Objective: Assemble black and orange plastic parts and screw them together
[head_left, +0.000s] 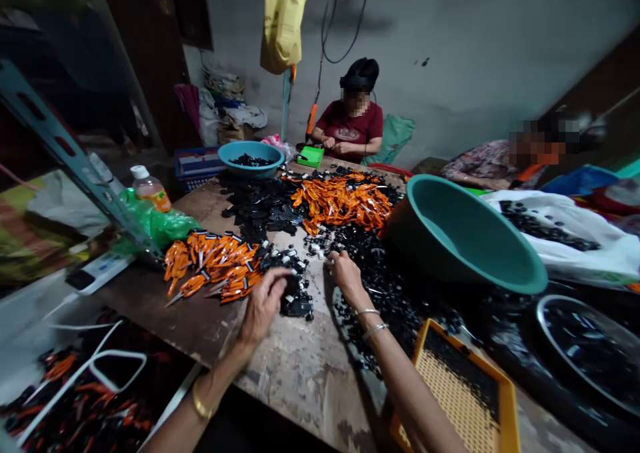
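My left hand is over the left edge of a small pile of black and white plastic parts, fingers loosely apart and slightly blurred. I see nothing held in it. My right hand has its fingers pinched together beside some small white parts; whatever is between the fingertips is too small to make out. Left of my left hand lies a heap of orange handle-shaped pieces with black ends. Loose black parts spread to the right of my right hand.
A large green basin leans at the right, near a yellow-framed tray and a round container. Farther back are more orange pieces, black pieces and a blue basin. Two people sit across the table.
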`<state>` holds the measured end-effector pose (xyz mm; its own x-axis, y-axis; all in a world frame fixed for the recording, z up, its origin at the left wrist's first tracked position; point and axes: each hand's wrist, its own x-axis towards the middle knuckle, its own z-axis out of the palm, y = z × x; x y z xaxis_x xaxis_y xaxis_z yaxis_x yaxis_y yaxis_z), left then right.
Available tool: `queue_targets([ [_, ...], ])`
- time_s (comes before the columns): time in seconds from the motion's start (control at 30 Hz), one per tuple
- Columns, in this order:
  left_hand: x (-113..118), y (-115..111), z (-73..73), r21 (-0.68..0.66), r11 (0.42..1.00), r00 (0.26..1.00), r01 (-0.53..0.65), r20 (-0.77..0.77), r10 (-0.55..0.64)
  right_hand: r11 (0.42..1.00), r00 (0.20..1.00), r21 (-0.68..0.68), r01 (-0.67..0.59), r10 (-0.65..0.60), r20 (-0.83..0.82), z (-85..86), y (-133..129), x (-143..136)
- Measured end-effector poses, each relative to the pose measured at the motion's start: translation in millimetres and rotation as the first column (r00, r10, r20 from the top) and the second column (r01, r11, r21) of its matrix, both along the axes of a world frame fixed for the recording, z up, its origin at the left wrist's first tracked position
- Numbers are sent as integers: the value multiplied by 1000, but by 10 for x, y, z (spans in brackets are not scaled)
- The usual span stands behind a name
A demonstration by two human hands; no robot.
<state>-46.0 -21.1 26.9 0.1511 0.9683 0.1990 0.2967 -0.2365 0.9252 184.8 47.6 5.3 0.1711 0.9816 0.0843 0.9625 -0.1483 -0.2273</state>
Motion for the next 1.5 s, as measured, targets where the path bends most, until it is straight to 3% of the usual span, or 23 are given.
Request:
queue_targets([
  [0.07, -123, -290, -178, -58, 992, 990, 115, -80, -120, 1000, 1000, 10, -28, 28, 9, -75, 26, 28],
  [0.13, -207, -444, -305, -118, 975, 948, 187, -237, -210, 997, 998, 48, -61, 61, 2, -71, -1, 82],
  [0.23, -270, -491, -403, -217, 943, 828, 251, -457, -325, 985, 995, 153, -81, 87, -38, 57, -117, 143],
  [0.37, -279, -444, -418, -239, 915, 735, 325, -545, -403, 946, 966, 305, -107, 172, -192, 245, -577, 46],
  [0.4, -268, -441, -411, -228, 918, 735, 326, -549, -397, 936, 888, 337, -106, 241, -391, 262, -757, -21],
  [0.43, -251, -446, -401, -214, 923, 740, 319, -552, -384, 956, 749, 280, -92, 252, -612, 264, -950, -107],
  [0.47, -229, -458, -391, -201, 931, 749, 305, -553, -365, 982, 577, 180, -64, 183, -796, 248, -1143, -209],
  [0.53, -172, -492, -375, -176, 945, 780, 275, -534, -326, 997, 250, 50, 50, 36, -968, 167, -1478, -434],
  [0.6, -108, -528, -371, -162, 951, 829, 263, -466, -309, 986, 2, -16, 168, -16, -1000, 38, -1699, -635],
  [0.67, -46, -565, -383, -154, 951, 890, 269, -338, -307, 965, -169, -87, 249, -45, -985, -103, -1819, -766],
  [0.77, 30, -632, -436, -196, 939, 954, 283, -42, -297, 939, -277, -136, 316, -46, -960, -261, -1910, -850],
  [0.83, 67, -686, -487, -306, 906, 950, 293, 198, -241, 936, -295, -137, 325, -38, -955, -317, -1949, -870],
  [0.93, 111, -768, -557, -455, 825, 875, 335, 476, -93, 942, -314, -141, 303, -41, -949, -355, -1987, -883],
  [1.07, 167, -861, -578, -544, 721, 753, 430, 656, 45, 950, -287, -133, 283, -48, -957, -400, -2010, -883],
  [1.17, 191, -928, -550, -590, 633, 684, 502, 718, 127, 942, -215, -98, 320, -29, -976, -468, -2034, -884],
  [1.23, 188, -973, -520, -607, 585, 655, 538, 738, 163, 928, -126, -50, 370, -4, -992, -512, -2060, -889],
  [1.33, 162, -1019, -472, -638, 549, 663, 540, 724, 190, 889, 81, 65, 453, 31, -996, -541, -2097, -885],
  [1.4, 144, -1009, -456, -657, 559, 695, 506, 695, 188, 868, 256, 160, 471, 39, -966, -538, -2108, -862],
  [1.5, 141, -941, -456, -647, 622, 730, 442, 662, 168, 872, 496, 270, 408, 36, -868, -529, -2127, -791],
])
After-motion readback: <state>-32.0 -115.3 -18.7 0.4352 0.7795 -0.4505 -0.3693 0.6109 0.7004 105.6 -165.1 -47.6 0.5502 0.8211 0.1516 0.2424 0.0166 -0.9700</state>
